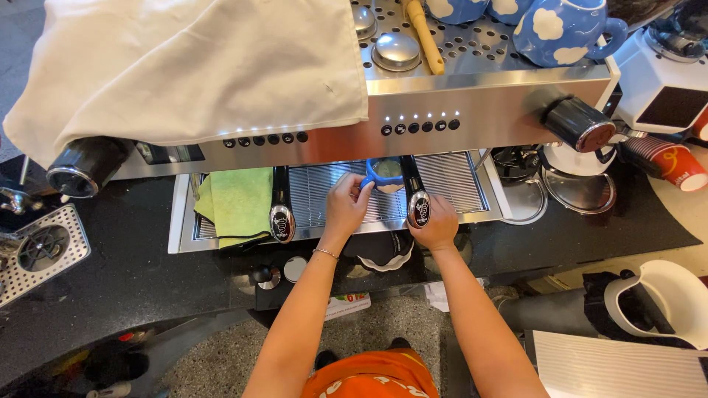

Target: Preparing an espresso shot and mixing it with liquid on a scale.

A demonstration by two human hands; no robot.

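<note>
My right hand [436,225] is clamped round the glossy black portafilter handle [417,203] at the front edge of the ribbed steel drip tray [457,177]. My left hand [345,206] grips the small blue cup [385,174] standing on that grate under the group head; pale foam shows inside it. A green microfibre cloth [234,203] lies folded at the tray's left end. Farther back, a cream cloth [192,66] drapes the perforated top of the brushed-steel espresso machine [472,96], beside blue cloud-patterned mugs [564,29].
</note>
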